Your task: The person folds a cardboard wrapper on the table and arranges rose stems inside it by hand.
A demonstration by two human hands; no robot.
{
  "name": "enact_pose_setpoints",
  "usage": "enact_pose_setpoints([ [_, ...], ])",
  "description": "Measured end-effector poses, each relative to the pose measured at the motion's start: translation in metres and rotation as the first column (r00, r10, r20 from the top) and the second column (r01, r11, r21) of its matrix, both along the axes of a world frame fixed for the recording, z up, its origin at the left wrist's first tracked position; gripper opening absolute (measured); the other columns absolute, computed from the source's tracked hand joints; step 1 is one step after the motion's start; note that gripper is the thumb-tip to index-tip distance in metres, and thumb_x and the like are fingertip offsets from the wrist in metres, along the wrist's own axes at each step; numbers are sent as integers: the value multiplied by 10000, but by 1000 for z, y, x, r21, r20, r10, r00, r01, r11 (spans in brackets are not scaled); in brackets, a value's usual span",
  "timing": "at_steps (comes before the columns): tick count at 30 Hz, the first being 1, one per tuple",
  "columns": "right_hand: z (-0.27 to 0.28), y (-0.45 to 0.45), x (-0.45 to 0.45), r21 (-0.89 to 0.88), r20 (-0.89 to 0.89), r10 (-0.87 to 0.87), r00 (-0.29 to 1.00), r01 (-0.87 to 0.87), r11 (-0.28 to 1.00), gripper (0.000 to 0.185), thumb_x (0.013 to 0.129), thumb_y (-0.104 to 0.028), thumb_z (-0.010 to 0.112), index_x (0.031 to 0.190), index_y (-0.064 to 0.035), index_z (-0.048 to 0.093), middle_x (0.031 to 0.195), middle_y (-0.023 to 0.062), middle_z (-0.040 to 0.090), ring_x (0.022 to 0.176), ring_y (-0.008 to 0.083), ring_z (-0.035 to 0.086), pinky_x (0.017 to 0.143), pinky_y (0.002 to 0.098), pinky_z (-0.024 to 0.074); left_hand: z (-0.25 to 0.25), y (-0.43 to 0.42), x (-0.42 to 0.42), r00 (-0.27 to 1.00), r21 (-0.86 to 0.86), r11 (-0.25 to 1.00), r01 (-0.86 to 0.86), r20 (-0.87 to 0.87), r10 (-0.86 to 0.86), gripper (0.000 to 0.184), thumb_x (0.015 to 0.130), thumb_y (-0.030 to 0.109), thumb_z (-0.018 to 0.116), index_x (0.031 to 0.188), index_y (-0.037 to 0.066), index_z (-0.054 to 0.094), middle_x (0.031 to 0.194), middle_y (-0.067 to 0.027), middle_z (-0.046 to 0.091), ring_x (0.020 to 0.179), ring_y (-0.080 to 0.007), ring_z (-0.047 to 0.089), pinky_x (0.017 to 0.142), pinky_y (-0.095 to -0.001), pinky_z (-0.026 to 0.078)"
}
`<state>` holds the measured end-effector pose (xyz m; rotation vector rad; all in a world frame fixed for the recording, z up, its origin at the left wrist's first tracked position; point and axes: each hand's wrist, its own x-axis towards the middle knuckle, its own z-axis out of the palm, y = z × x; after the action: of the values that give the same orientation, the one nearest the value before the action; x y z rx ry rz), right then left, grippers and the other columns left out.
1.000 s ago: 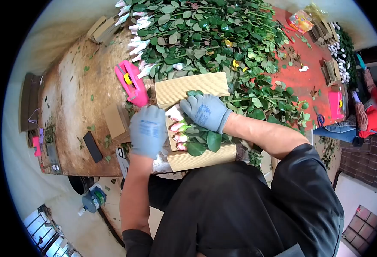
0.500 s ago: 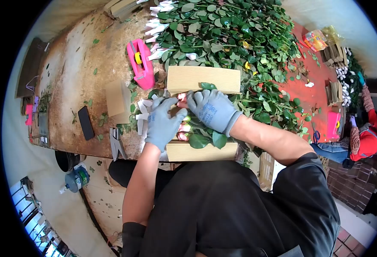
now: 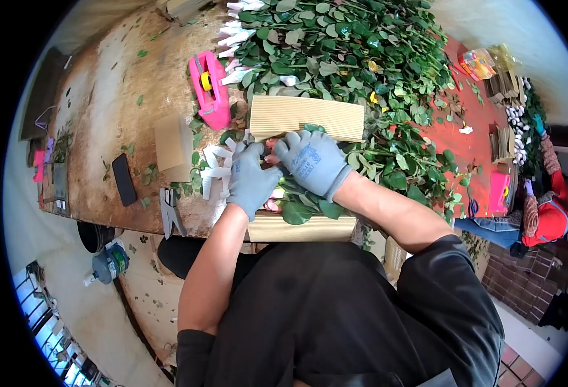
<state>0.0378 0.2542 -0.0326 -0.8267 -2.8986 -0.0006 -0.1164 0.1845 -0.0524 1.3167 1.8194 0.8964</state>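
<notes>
My left hand (image 3: 253, 180), in a grey glove, bends its fingers around the blooms of pink roses (image 3: 274, 201) from the left side. From the right, my right hand (image 3: 313, 164), gloved alike, lies over the stems with its fingers curled at the upper blooms. Both sets of fingertips meet the flowers; some blooms are hidden beneath the gloves. The roses lie on corrugated cardboard, whose far flap (image 3: 306, 118) and near flap (image 3: 302, 229) show above and below them. Green leaves (image 3: 300, 211) stick out under my right hand. White paper strips (image 3: 214, 171) lie beside my left hand.
A pink tape dispenser (image 3: 210, 90), phone (image 3: 124, 179), stapler (image 3: 171, 213) and cardboard pieces (image 3: 172, 148) lie on the left. Many leafy rose stems (image 3: 342, 51) with white-wrapped heads fill the back. At far right a person in red (image 3: 550, 219) works by the red table (image 3: 448, 129).
Both hands have shifted slightly and drawn closer together over the blooms. My left hand now covers more of the roses. The view has moved a little.
</notes>
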Motion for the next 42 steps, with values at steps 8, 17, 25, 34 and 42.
enact_pose_setpoints([
  [8,3,-1,-4,-68,95,27,995,-20,997,264,1005,-306,560,1074,-72,662,947,105,642,861,281,661,682,421,517,-16,-2,-12,998,-105,993,56,-23,-58,247,770,75,764,979,-21,672,1080,-157,651,967,-274,628,877,-381,496],
  [17,37,-26,18,-15,-97,37,995,-38,999,198,912,-200,603,1083,-101,623,891,52,582,824,219,625,640,366,518,51,-81,-23,930,179,953,246,-322,-179,334,819,91,746,1142,26,685,1183,-163,645,1093,-349,598,979,-435,478],
  [25,9,-34,19,-21,93,113,989,-111,994,170,911,-184,604,1032,-65,595,841,84,598,737,229,663,532,373,539,48,-94,7,718,6,866,501,-561,-412,435,819,214,723,1229,75,684,1304,-62,629,1123,-271,546,924,-431,452],
  [34,4,-23,20,-29,121,165,979,-163,986,198,914,-186,597,1065,-58,587,854,92,615,743,247,662,539,391,530,31,-96,4,621,-37,836,547,-652,-435,458,874,165,603,1325,106,660,1418,-1,600,1048,-215,551,838,-388,447],
  [42,8,-22,23,-124,155,173,973,-155,980,205,921,-179,583,1086,-56,587,876,102,634,763,249,676,562,396,534,24,-97,8,672,60,857,512,-650,-356,399,859,134,591,1243,93,692,1309,-7,632,980,-218,550,826,-398,434],
])
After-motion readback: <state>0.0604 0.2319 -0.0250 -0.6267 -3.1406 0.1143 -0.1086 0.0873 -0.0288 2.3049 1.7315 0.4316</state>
